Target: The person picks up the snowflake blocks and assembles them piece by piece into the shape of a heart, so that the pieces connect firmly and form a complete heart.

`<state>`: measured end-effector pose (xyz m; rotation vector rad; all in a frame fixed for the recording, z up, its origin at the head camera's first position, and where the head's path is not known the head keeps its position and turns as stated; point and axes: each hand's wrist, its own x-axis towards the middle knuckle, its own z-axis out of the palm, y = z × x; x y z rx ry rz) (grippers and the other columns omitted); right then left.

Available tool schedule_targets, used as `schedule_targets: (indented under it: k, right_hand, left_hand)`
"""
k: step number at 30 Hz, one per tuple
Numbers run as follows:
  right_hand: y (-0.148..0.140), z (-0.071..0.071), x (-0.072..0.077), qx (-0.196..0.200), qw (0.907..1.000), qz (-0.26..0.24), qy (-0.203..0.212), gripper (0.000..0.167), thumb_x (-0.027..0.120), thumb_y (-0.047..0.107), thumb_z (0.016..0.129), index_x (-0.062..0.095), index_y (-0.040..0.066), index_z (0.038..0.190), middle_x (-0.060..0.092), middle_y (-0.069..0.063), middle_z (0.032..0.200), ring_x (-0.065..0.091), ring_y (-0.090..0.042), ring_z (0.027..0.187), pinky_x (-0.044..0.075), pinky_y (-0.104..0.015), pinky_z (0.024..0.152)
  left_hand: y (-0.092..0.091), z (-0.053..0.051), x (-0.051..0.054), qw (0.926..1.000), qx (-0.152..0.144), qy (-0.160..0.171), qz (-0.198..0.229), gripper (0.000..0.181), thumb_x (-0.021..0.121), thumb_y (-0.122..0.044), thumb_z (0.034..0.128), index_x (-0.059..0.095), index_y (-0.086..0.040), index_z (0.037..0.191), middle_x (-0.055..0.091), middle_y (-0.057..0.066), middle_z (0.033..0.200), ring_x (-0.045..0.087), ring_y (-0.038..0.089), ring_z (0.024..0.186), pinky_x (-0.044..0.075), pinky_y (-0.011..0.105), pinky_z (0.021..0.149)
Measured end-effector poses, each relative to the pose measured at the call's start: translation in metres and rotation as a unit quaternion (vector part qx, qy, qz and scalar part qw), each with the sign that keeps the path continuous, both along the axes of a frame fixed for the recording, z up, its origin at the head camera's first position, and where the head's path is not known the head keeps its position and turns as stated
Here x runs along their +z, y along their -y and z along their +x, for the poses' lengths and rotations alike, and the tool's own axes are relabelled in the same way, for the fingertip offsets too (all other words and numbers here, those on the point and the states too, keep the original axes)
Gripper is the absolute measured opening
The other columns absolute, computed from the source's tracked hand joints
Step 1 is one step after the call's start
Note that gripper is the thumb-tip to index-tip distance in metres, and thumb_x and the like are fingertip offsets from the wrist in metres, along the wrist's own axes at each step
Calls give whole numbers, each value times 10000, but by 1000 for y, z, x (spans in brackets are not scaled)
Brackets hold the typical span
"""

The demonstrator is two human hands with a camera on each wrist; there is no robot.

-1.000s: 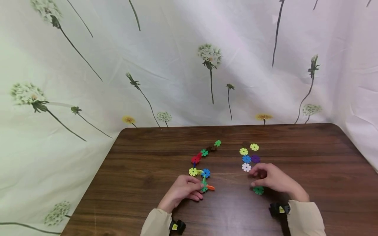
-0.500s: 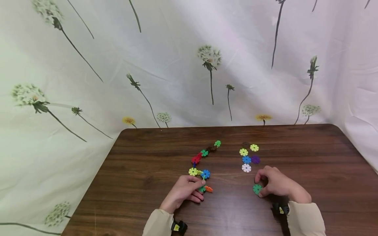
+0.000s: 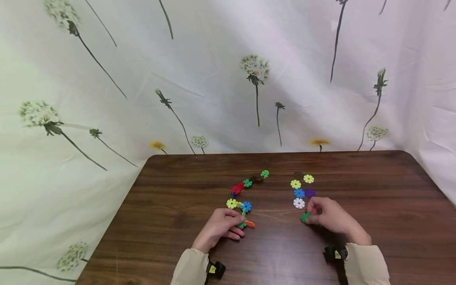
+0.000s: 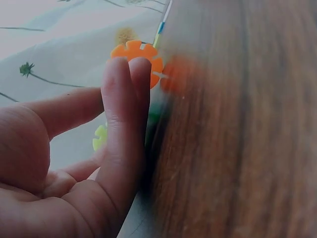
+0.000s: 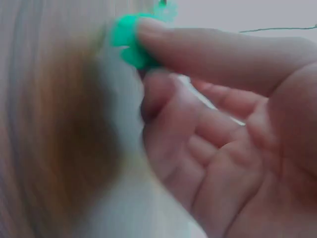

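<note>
My left hand (image 3: 222,225) pinches the near end of a winding chain of interlocked, notched plastic snowflake discs, at a green snowflake disc (image 3: 242,225). An orange snowflake disc (image 3: 250,224) sticks out rightward from that end; in the left wrist view the orange disc (image 4: 136,48) shows just past the fingertips. Further along the chain come a blue disc (image 3: 246,206), a yellow disc (image 3: 231,203) and a red disc (image 3: 236,190). Between thumb and index finger my right hand (image 3: 329,215) pinches a loose green snowflake disc (image 3: 305,217), also seen blurred in the right wrist view.
Right of the chain lie several loose discs: a white disc (image 3: 299,203), a blue one, a purple disc (image 3: 310,192), two yellow ones and a dark brown one. All rest on a brown wooden table (image 3: 171,186). A flower-patterned white cloth (image 3: 213,79) hangs behind.
My right hand has picked up the green disc from the table and moved it slightly left and away from me. My left hand keeps its grip, with the chain's near end shifting slightly.
</note>
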<state>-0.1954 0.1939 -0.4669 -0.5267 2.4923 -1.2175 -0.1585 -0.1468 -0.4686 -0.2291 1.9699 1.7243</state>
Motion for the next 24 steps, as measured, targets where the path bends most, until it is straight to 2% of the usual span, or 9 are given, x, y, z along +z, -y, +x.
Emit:
schedule_targets:
  k: [3, 6, 8, 10, 12, 15, 18, 24]
  right_hand:
    - [8, -3, -8, 16, 9958, -894, 209, 223, 706, 94, 850, 581, -10, 1004, 587, -47, 756, 556, -85, 617, 512, -261, 561]
    - [21, -5, -15, -188, 9820, -1761, 663, 292, 661, 80, 891, 565, -68, 1124, 605, -67, 817, 599, -94, 672, 556, -280, 616]
    - [32, -4, -18, -469, 9683, -2213, 1056, 302, 650, 90, 905, 556, -80, 1136, 627, -51, 851, 623, -99, 715, 570, -273, 658]
    - [44, -3, -21, -729, 9492, -2678, 1480, 293, 644, 83, 907, 540, -86, 1122, 649, -34, 877, 650, -108, 752, 582, -274, 693]
    - [56, -1, -23, -845, 9309, -3033, 1852, 277, 630, 66, 911, 516, -82, 1115, 670, -32, 885, 674, -131, 771, 590, -288, 720]
    - [71, 2, -26, -803, 9133, -3301, 2248, 258, 604, 40, 916, 496, -75, 1120, 684, -50, 899, 703, -179, 799, 597, -334, 756]
    - [82, 5, -27, -727, 9101, -3269, 2443, 261, 614, 54, 910, 517, -66, 1121, 695, -60, 902, 701, -202, 806, 600, -362, 749]
    - [95, 9, -26, -662, 9158, -3118, 2442, 265, 643, 52, 887, 557, -97, 1089, 692, -57, 854, 678, -169, 748, 601, -335, 706]
  left_hand:
    - [0, 0, 0, 10000, 28, 7, 53, 311, 644, -155, 921, 607, 60, 1143, 734, 106, 937, 706, 132, 675, 596, 290, 628]
    - [-1, 0, 1, 9999, 75, 21, 106, 334, 641, -132, 922, 576, 76, 1174, 732, 126, 968, 714, 140, 687, 599, 296, 644]
    - [-2, -1, 0, 9998, 102, 41, 145, 343, 634, -121, 925, 559, 84, 1190, 731, 132, 978, 718, 145, 693, 600, 300, 657]
    - [-2, -1, 0, 9997, 126, 54, 194, 350, 633, -117, 926, 548, 89, 1196, 730, 135, 971, 721, 150, 696, 601, 305, 665]
    - [-3, -2, 0, 9996, 134, 69, 241, 353, 632, -118, 927, 542, 90, 1198, 732, 128, 957, 722, 150, 697, 601, 305, 669]
    - [-3, -2, -2, 9994, 115, 75, 315, 363, 634, -131, 928, 540, 92, 1199, 733, 115, 931, 720, 143, 697, 600, 300, 664]
    - [-3, -3, -4, 9992, 93, 112, 375, 364, 634, -139, 929, 547, 90, 1197, 734, 106, 921, 718, 131, 701, 598, 288, 657]
    - [-2, -4, -5, 9990, 26, 106, 424, 366, 631, -149, 930, 552, 86, 1199, 735, 91, 925, 717, 124, 713, 594, 272, 646]
